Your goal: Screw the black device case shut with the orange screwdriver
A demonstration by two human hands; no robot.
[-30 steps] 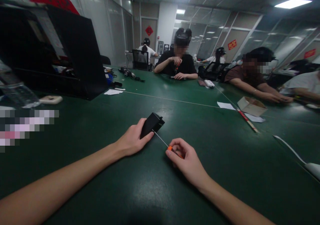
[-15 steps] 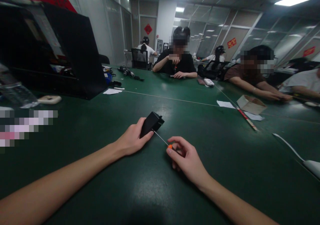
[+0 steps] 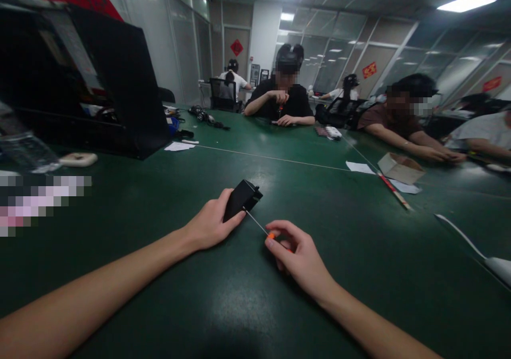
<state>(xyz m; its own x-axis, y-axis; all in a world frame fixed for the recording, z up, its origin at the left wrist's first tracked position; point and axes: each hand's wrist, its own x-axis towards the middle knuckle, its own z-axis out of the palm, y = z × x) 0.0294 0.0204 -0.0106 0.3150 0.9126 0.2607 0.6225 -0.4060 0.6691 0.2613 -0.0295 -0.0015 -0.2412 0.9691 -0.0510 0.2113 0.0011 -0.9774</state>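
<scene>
A black box-shaped device (image 3: 241, 198) with a small knob-like part at its far end is gripped by my left hand (image 3: 213, 220), the thumb along its near side. My right hand (image 3: 299, 252) is closed around the orange-and-black handle of a screwdriver (image 3: 257, 223). The thin metal shaft points up and left, and its tip meets the device's side just beyond my left thumb. Whether a screw sits under the tip is too small to tell. Most of the handle is hidden by my right fingers.
The green table (image 3: 279, 311) lies under both hands. On the left stand a large black case (image 3: 120, 88), a clear plastic container (image 3: 30, 149) and a pale rounded object (image 3: 79, 159). An open box (image 3: 399, 168) and a red-and-white strip (image 3: 393, 190) lie right. Several people sit around.
My right fingers have shifted slightly around the screwdriver handle, which shows a little more orange. The device and my left hand stay practically in place.
</scene>
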